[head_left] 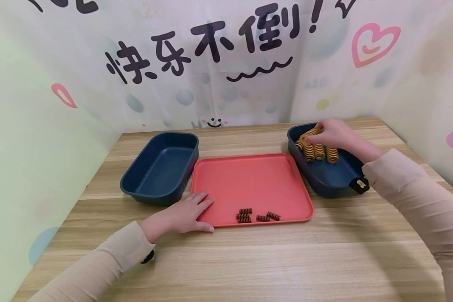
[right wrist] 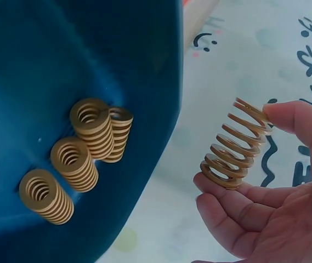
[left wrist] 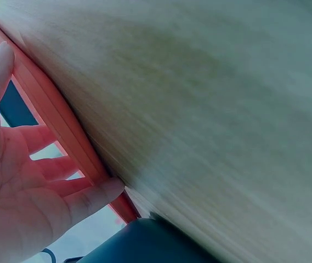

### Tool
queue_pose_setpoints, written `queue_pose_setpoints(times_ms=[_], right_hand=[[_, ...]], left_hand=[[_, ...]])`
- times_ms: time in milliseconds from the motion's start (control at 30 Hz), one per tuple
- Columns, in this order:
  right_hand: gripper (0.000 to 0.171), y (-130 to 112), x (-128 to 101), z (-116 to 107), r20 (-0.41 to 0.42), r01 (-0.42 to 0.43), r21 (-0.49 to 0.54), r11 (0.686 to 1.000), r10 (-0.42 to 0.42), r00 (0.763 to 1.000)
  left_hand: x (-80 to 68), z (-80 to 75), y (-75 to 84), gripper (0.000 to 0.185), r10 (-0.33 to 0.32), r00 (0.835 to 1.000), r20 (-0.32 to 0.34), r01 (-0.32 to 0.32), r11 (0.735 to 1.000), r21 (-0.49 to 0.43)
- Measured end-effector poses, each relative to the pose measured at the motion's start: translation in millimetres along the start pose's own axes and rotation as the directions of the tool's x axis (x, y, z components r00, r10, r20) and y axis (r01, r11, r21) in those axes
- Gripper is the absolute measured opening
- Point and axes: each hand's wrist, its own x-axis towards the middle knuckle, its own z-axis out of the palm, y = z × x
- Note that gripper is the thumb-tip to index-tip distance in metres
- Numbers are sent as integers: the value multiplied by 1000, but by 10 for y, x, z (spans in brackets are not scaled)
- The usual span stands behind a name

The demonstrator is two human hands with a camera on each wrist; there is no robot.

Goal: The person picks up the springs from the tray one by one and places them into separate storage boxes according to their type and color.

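Observation:
Between thumb and fingertips, my right hand (head_left: 337, 133) pinches a gold coil spring (right wrist: 235, 147) by its two ends. That hand is over the far part of the right blue bin (head_left: 330, 178). Inside the bin, several more gold springs (right wrist: 46, 196) stand close together along one wall. My left hand (head_left: 183, 214) rests at the near left corner of the red tray (head_left: 245, 180), fingers spread over its rim. In the left wrist view the thumb (left wrist: 1, 71) touches the tray's edge. Several small dark springs (head_left: 273, 216) lie along the tray's near edge.
A second blue bin (head_left: 166, 165) stands left of the tray, with nothing visible inside. The tray sits between the two bins on the wooden table (head_left: 249, 264). A printed white curtain (head_left: 211, 96) hangs behind the table.

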Motion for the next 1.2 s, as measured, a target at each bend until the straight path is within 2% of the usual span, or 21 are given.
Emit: queue_pose_setpoints(times_ms=[567,767,1000,1200], right_hand=[[52,259,155,-10,100,-75,14,997,74,992],[52,338,187,4,120,-71,5,997,70,990],[50,411,220,25,176,-64,-51,997,72,982],[39,463,254,49,250,3,-76,997,16,968]], left_hand=[[-5,-6,2,80,-3,1000,2,3,1000,0],[3,5,-9,80,-4,1000,3,4,1000,5],[10,-2,-4,81,-7,1000,8,7,1000,0],[14,-2,-9,81,-14,1000,13,14,1000,-3]])
